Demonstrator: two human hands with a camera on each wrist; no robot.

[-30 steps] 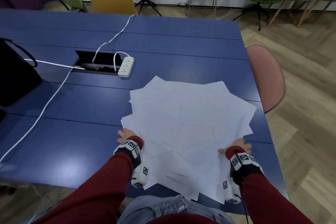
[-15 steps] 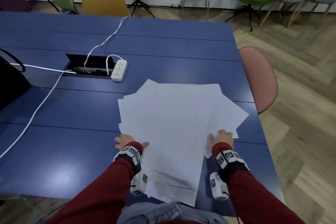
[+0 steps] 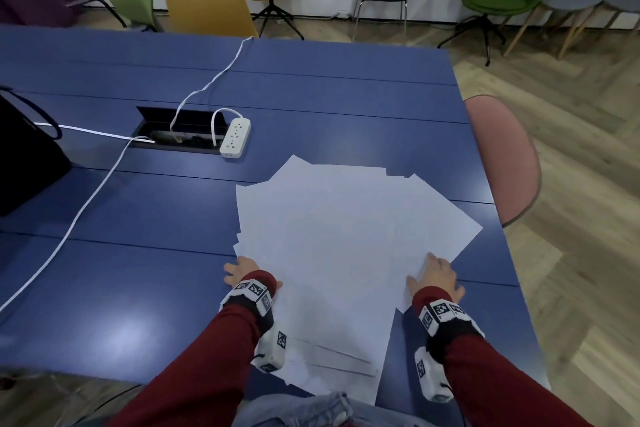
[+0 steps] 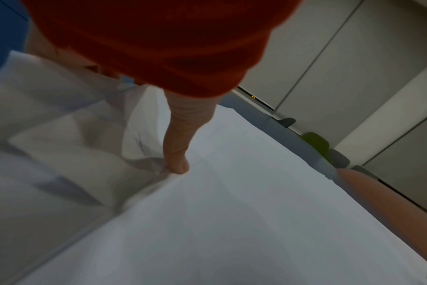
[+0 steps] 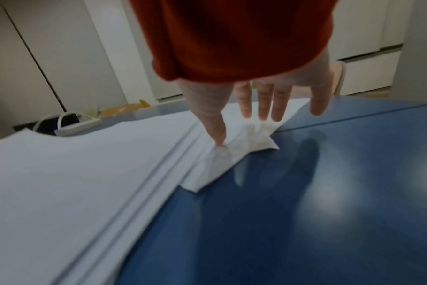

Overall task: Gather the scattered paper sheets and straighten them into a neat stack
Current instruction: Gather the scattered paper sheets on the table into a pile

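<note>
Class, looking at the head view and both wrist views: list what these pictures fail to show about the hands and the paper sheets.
- Left hand fingers: left wrist view, hidden by the sleeve; only the thumb presses the paper sheets.
- Sheet count: edges overlap, blurred in the right wrist view.
- Near edge of the sheets: head view, covered by the person's lap.
- Right hand palm contact: unclear.

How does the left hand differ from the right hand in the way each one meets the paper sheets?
The left hand is at the left edge of the paper sheets, its thumb on top and its other fingers hidden; the right hand lies at the right edge with straight, spread fingers. Sheets by the left hand are buckled; those by the right hand lie flat in stepped layers. Both thumbs press on paper.
</note>
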